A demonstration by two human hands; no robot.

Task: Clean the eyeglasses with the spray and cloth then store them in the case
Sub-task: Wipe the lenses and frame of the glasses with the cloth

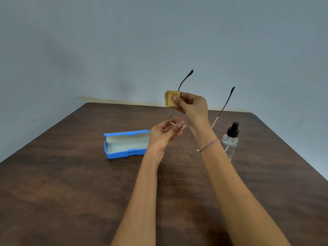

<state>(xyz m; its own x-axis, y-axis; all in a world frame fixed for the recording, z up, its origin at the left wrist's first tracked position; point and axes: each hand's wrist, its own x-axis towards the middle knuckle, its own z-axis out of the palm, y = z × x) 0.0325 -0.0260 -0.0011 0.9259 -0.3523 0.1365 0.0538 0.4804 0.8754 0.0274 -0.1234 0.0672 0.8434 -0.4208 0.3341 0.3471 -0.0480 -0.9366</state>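
Observation:
Thin metal-framed eyeglasses [224, 108] are held up above the table, both dark-tipped temples pointing up and away. My left hand [164, 133] pinches the front of the frame near the bridge. My right hand [192, 106] holds a folded tan cloth [171, 98] pinched around the left temple, about midway up it. The lenses are mostly hidden behind my fingers. A blue glasses case [124, 144] lies open on the table to the left of my hands, its pale lining showing and nothing in it. A clear spray bottle [230, 141] with a black pump stands upright to the right.
A dark wooden table [71, 192] fills the lower view, its far edge against a grey-blue wall [106, 50]. My right wrist wears a braided red-and-white bracelet [209, 145].

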